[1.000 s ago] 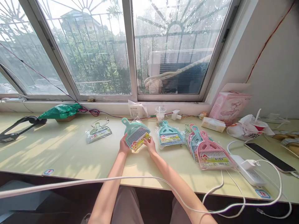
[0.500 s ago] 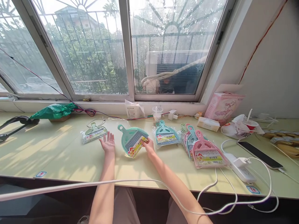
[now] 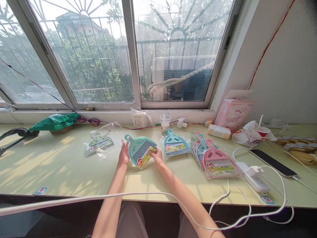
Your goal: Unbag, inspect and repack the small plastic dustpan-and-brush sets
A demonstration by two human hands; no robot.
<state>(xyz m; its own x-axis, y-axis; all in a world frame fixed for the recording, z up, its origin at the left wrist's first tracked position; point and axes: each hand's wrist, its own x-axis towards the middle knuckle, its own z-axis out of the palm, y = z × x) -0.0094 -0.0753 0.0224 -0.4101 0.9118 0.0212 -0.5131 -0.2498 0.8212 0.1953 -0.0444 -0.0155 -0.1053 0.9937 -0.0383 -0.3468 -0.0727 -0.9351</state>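
Being held over the surface (image 3: 74, 173), the green dustpan set (image 3: 138, 145) looks unwrapped, its label (image 3: 143, 161) pinched by the right hand's (image 3: 157, 156) fingers; whether its left edge is gripped by the left hand (image 3: 124, 154) cannot be told. Film-wrapped are left the olive set (image 3: 102, 141), blue set (image 3: 175, 146) and right-hand stack (image 3: 221, 163).

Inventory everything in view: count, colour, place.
Plastic dustpan set: one, mint, centre
Small wrapped set: one, green, left
Flat wrapped set: one, teal, centre-right
Overlapping wrapped sets: several, multicoloured, right
Crumpled bag: one, green, left
Straw cup: one, clear, windowside
Upright carton: one, pink, right
Printed bag: one, white, right
Flat phone: one, black, right
Power strip: one, white, right
Table: one, pale yellow, underneath
Window: one, grey-framed, behind
Left hand: one, bare, mint set's edge
Right hand: one, bare, gripping mint set
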